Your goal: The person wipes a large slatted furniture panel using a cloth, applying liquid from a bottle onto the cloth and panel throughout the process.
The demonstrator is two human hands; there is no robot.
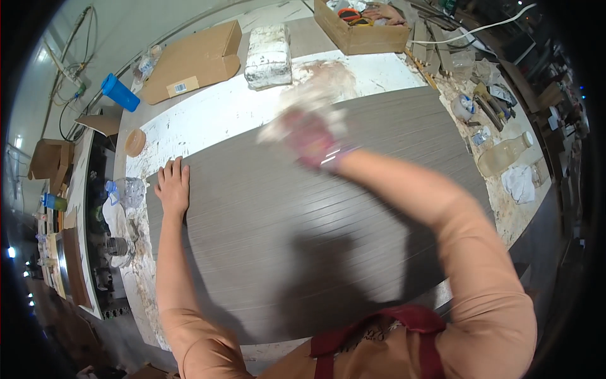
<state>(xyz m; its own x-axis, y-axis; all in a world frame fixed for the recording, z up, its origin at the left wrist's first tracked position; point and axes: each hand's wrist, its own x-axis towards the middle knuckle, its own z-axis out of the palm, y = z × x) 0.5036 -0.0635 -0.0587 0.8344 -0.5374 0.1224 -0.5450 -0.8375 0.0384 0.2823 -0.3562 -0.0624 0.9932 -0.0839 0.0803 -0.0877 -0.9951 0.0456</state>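
Observation:
A large grey panel [303, 221] with fine lengthwise ridges lies on a white worktable [208, 120]. My left hand [173, 184] rests flat on the panel's left end, fingers together and pointing away from me. My right hand [310, 134], badly blurred by motion, is at the panel's far edge and seems to clutch a pale cloth [297, 104]; the grip itself is too smeared to make out. My right forearm crosses the panel diagonally.
Beyond the panel lie a flat cardboard box [189, 63], a white wrapped block [268, 57] and an open carton of tools [360, 28]. A blue cup [120, 92] and a plastic bottle [505, 153] stand at the sides. Clutter covers the right end.

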